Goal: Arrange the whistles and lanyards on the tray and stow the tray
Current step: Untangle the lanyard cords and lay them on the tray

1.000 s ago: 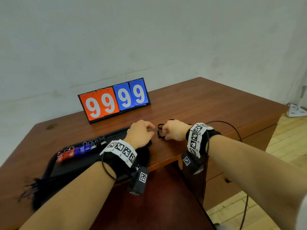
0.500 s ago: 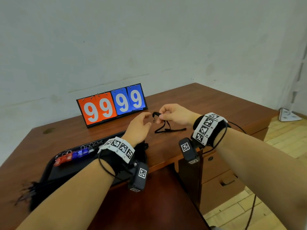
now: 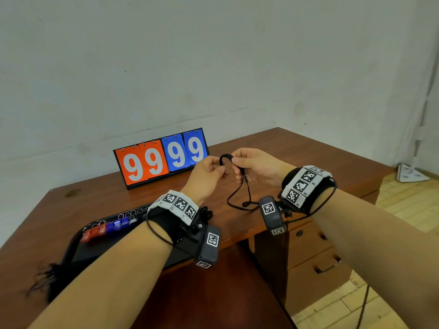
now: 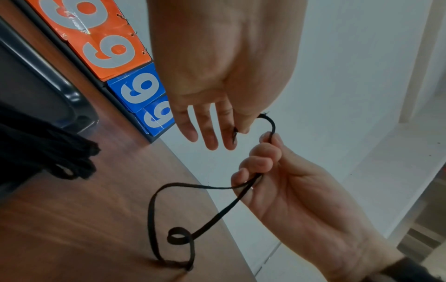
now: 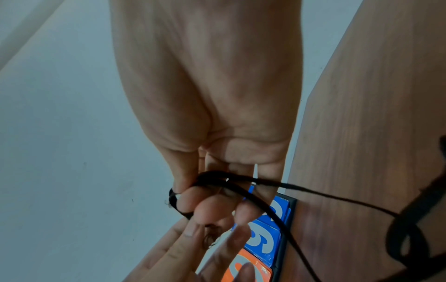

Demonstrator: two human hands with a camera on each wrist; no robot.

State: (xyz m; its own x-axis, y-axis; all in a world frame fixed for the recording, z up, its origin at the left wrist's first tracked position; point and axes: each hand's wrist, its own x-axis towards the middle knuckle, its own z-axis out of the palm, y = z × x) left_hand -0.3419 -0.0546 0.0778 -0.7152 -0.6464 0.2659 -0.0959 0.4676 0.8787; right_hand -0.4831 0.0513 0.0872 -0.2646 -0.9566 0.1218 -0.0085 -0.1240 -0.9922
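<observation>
A black lanyard (image 3: 238, 195) hangs between my two raised hands above the desk, and its lower loop trails onto the wood (image 4: 154, 209). My right hand (image 3: 236, 162) grips the cord with curled fingers (image 5: 205, 202). My left hand (image 3: 219, 168) pinches the cord's top end between thumb and forefinger (image 4: 241, 127), its other fingers straight. The black tray (image 3: 76, 243) lies at the desk's near left and holds a row of red and blue whistles (image 3: 107, 229). A bundle of black lanyards (image 3: 207, 213) lies at the tray's right end, partly hidden by my left wrist.
A flip scoreboard (image 3: 161, 157) reading 99 99 stands behind my hands near the wall. More black cord (image 3: 47, 274) spills off the tray's left end. The desk's drawers (image 3: 316, 257) are below on the right, and the front edge is close.
Both hands have risen off the desk with the lanyard. The left hand has closed in on the right and now pinches the cord's end.
</observation>
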